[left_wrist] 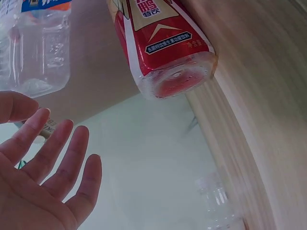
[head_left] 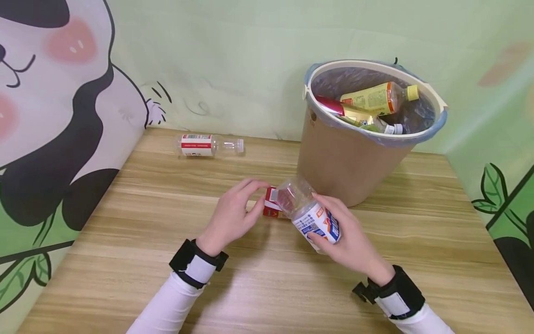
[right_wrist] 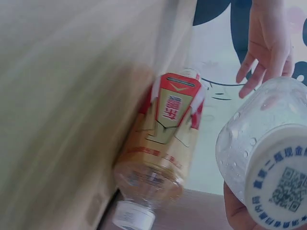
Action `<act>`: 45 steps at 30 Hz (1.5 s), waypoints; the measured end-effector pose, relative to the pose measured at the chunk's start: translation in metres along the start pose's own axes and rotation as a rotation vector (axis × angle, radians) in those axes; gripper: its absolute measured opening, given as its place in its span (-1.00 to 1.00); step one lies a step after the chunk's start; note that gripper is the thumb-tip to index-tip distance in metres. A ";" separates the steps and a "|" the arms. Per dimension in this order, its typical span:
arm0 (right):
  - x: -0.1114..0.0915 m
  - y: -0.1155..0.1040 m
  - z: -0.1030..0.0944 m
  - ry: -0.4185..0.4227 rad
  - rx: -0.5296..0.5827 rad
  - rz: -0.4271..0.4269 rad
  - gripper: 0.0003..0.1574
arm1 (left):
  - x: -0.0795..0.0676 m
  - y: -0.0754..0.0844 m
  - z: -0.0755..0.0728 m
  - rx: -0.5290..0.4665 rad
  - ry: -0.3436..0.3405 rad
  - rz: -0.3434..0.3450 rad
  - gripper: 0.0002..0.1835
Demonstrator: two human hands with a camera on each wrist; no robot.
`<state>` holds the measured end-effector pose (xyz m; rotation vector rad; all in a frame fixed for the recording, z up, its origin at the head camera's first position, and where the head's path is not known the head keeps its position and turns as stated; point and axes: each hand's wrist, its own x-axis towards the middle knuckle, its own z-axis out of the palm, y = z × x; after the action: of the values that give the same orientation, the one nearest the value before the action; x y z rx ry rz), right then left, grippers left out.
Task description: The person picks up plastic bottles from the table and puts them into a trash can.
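A clear plastic bottle (head_left: 314, 225) with a white, blue and orange label is gripped by my right hand (head_left: 350, 241). It is tilted, its base toward the upper left and its white cap (right_wrist: 283, 177) close to the right wrist camera. My left hand (head_left: 228, 215) hovers left of that bottle's base, fingers spread and holding nothing; the left wrist view shows a gap between them. Below lies a red and gold drink bottle (right_wrist: 165, 120) with a white cap, on its side on the wooden table, partly hidden in the head view by the held bottle.
A brown bin (head_left: 338, 162) with a blue liner stands behind the right hand. Inside it are several items, among them a yellow-capped bottle (head_left: 371, 98). Another clear bottle (head_left: 198, 145) with a red and white label lies near the table's back edge.
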<state>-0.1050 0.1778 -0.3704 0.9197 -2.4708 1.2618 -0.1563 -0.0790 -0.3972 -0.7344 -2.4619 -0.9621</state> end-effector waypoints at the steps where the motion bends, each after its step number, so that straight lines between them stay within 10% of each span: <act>1: 0.001 0.000 -0.001 0.002 -0.003 0.000 -0.07 | 0.001 0.000 0.000 -0.002 0.002 0.004 -0.72; 10: 0.013 0.023 -0.016 0.037 -0.084 -0.069 0.01 | 0.005 0.003 -0.001 -0.003 0.009 0.011 -0.72; 21: 0.059 -0.038 -0.058 0.160 -0.118 -0.213 -0.07 | 0.010 0.006 0.001 -0.019 0.028 0.054 -0.71; 31: 0.112 -0.033 -0.104 0.316 -0.028 -0.332 -0.06 | 0.013 0.013 0.002 -0.033 0.012 0.055 -0.71; 45: 0.157 -0.010 -0.146 0.596 -0.058 -0.214 -0.09 | 0.010 0.006 0.005 -0.035 0.013 0.053 -0.72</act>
<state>-0.2336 0.2206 -0.2038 0.6489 -1.8825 1.1710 -0.1618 -0.0683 -0.3921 -0.7985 -2.4072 -0.9889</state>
